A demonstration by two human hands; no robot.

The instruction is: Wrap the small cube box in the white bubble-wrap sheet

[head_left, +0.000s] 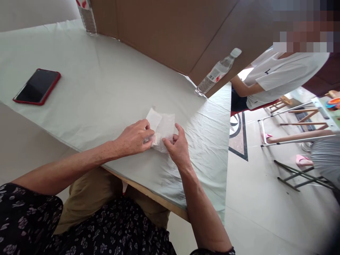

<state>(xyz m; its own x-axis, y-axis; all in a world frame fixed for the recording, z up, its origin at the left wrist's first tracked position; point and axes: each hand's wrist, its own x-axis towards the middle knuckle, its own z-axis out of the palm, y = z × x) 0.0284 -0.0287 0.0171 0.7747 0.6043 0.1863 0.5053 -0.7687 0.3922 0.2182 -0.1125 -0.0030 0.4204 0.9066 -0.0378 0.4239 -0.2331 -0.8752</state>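
Note:
Above the cloth-covered table, both hands are close together at a small translucent white plastic bag (167,124). My left hand (134,137) has its thumb and fingertips pinched together at the bag's left side, by a small crumpled whitish piece (156,140); what exactly is between those fingertips is hidden. With its thumb on top and fingers curled under the edge, my right hand (179,145) grips the bag's right side, its index finger pointing up. A flat white paper-like flap (153,118) sticks out at the bag's upper left.
A phone in a red case (37,86) lies on the pale green tablecloth (106,85) at left. A tall brown cardboard panel (164,35) stands behind, with one plastic bottle (219,72) at its right and another bottle (87,19) at its left. A person in white (287,74) sits beyond.

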